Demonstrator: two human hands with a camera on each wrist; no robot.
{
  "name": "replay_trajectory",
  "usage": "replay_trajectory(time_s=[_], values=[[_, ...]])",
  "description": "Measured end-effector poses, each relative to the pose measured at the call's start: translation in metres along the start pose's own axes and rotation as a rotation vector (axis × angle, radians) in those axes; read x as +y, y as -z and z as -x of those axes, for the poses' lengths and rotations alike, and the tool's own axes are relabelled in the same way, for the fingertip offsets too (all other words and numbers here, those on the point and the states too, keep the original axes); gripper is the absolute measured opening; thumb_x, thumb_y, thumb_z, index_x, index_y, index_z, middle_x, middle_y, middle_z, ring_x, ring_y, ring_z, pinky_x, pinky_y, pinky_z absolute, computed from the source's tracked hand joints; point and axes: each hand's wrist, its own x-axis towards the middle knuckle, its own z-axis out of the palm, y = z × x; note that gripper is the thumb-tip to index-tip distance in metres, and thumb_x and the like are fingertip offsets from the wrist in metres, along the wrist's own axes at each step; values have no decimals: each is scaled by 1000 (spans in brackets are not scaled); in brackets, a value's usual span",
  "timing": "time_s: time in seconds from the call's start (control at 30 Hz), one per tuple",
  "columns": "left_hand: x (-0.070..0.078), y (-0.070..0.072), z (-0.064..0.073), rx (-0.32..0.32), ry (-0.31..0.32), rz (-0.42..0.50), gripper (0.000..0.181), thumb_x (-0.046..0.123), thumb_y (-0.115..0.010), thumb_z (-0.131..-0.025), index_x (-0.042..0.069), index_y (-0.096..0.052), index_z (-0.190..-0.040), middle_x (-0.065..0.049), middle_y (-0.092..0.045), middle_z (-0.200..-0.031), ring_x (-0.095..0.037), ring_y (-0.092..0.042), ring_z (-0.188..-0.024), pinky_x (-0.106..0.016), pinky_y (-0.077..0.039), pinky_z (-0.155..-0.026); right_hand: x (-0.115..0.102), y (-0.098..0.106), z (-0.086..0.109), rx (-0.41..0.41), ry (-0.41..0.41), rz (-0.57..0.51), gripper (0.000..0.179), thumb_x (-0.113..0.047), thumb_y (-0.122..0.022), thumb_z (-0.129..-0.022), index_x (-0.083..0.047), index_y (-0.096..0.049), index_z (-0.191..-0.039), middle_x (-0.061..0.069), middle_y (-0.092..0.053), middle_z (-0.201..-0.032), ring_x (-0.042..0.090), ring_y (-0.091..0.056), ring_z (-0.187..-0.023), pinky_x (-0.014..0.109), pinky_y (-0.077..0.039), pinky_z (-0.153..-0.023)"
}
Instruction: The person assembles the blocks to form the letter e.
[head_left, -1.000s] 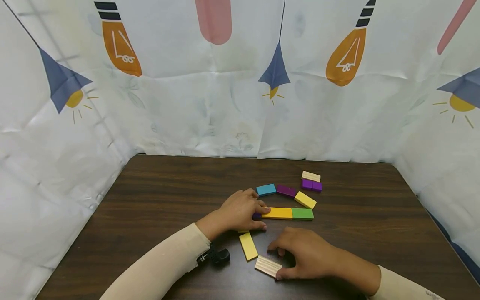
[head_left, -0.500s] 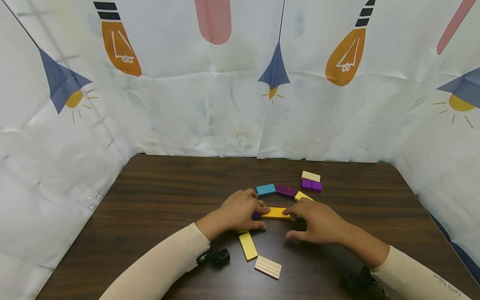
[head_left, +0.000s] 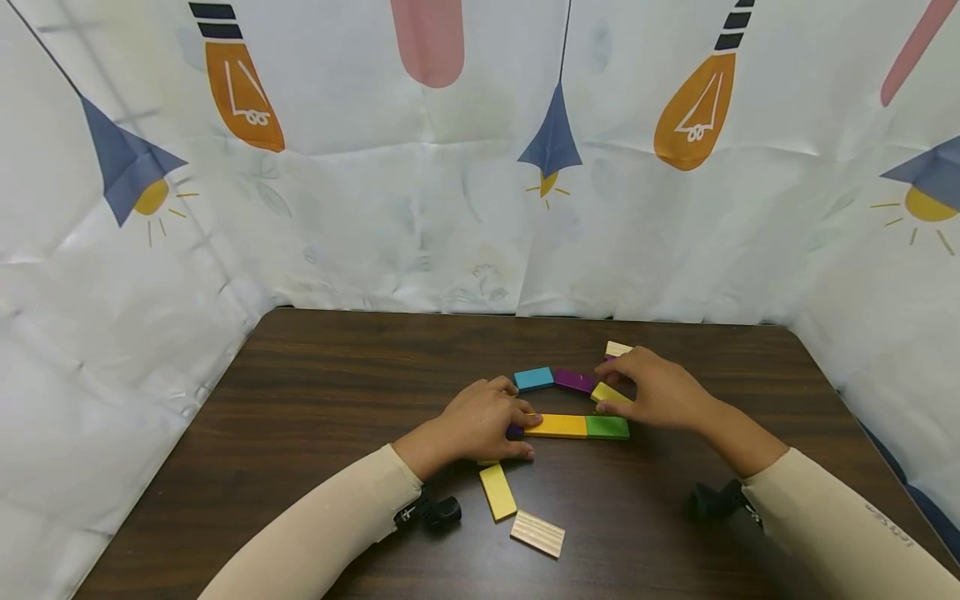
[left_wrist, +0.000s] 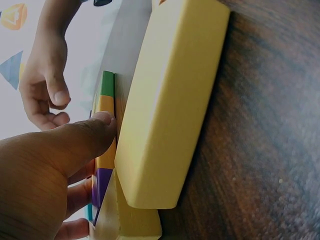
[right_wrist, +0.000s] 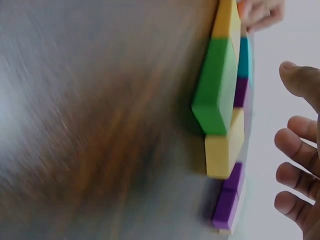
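Observation:
My left hand [head_left: 480, 417] rests over the left end of a row of flat wooden blocks, index fingertip on the orange block [head_left: 562, 426]; the dark purple block [left_wrist: 103, 185] beside it is partly hidden under the fingers. A green block [head_left: 607, 427] ends the row on the right. Over a tilted yellow block [head_left: 610, 392] hovers my right hand [head_left: 663, 390], thumb and fingers apart. The right wrist view shows those fingers holding nothing. Left of that yellow block lie a magenta-purple block [head_left: 574, 381] and a blue block [head_left: 533, 379].
Nearer me are a yellow block [head_left: 498, 492] and a striped plain wood block [head_left: 537, 533]. Another plain wood block [head_left: 618, 348] lies at the back, with two purple blocks [right_wrist: 230, 197] beside it. A printed white curtain [head_left: 420, 225] surrounds the brown table [head_left: 322, 383].
My right hand has gone from the striped plain block, past the green end of the row, to above the tilted yellow block farther back. The left hand stays put.

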Motion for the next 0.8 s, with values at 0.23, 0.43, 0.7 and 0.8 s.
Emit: replay_trajectory(time_s=[0.23,0.43,0.7,0.8], values=[[0,1,0,-1,4,0,52,59,-69,-92,33,-67,-138,18,-65,-132,-21,-49,-130,-43,-44,-103,23,6,-11,0,-62,0,52,-43,-81,-88,-9,-71,-126,-2,-68,-107,21,-56,-107,41,-53,-77],[0,0,0,-5,10,3,52,58,-69,-92,33,-67,-138,18,-65,-132,-21,-49,-130,-44,-44,-103,42,9,-18,-4,-102,5,53,-40,-79,-91,-7,-68,-131,6,-67,-119,29,-56,-113,51,-52,-88],[1,-1,0,-3,10,3,52,58,-69,-92,33,-67,-138,19,-64,-133,-21,-48,-130,-42,-44,-102,64,8,-22,-8,-93,-7,41,-33,-75,-95,-6,-72,-126,9,-70,-120,33,-58,-112,55,-49,-92],[1,0,0,-2,11,1,52,59,-69,-92,34,-67,-138,19,-64,-133,-21,-48,-130,-42,-44,-102,70,7,-23,-10,-81,2,38,-32,-72,-98,-5,-73,-124,8,-71,-117,32,-60,-109,56,-49,-92]])
